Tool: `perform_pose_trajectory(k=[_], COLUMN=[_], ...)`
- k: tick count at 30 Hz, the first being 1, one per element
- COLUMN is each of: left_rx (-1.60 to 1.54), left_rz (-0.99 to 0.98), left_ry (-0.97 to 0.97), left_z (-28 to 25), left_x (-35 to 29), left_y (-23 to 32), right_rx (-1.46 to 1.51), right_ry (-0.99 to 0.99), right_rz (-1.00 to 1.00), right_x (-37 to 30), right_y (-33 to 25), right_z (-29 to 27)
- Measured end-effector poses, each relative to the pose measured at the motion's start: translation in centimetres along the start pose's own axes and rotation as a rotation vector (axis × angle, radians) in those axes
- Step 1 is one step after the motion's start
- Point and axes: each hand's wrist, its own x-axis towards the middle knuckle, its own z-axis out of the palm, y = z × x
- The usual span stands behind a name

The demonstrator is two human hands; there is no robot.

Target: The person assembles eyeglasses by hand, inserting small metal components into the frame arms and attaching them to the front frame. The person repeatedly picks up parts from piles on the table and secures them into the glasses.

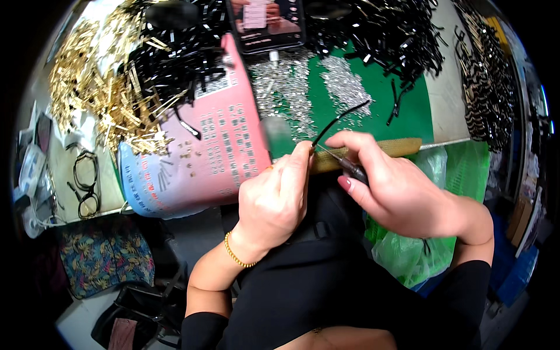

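My left hand (274, 198) is closed, its thumb and fingertips pinching one end of a thin black glasses temple (337, 120). The temple's free, curved end points up and to the right over the green mat (408, 116). In my right hand (396, 189) is a small screwdriver with a dark handle (355, 171). Its thin shaft reaches left to the pinched end of the temple; my fingers hide the exact contact. Just beyond my hands lie piles of tiny silver metal parts (345, 87), too small to make out singly.
Gold-coloured strips (87, 76) heap up at the far left, beside black temples (385, 32). Patterned temples (487, 99) hang over the right side. A phone (269, 26) stands at the back. A pink-blue printed sheet (192, 151), black glasses (86, 181) and a yellowish padded bar (402, 147) lie nearby.
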Motion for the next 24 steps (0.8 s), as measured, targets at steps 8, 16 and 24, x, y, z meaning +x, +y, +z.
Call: perform_pose_trajectory(k=[8, 16, 24], left_rx=[-0.288, 0.245, 0.323], left_rz=[-0.504, -0.364, -0.246], left_ry=[0.558, 0.182, 0.191], left_z=[-8.2, -10.1, -9.4], left_x=[-0.3, 1.8, 2.7], left_y=[-7.4, -10.7, -10.8], right_rx=[-0.480, -0.585, 0.097], right_ry=[0.290, 0.218, 0.159], right_rz=[-0.544, -0.418, -0.247], right_x=[10.2, 14.3, 4.7], right_y=[-4.7, -6.1, -3.1], right_z=[3.4, 4.2, -1.5])
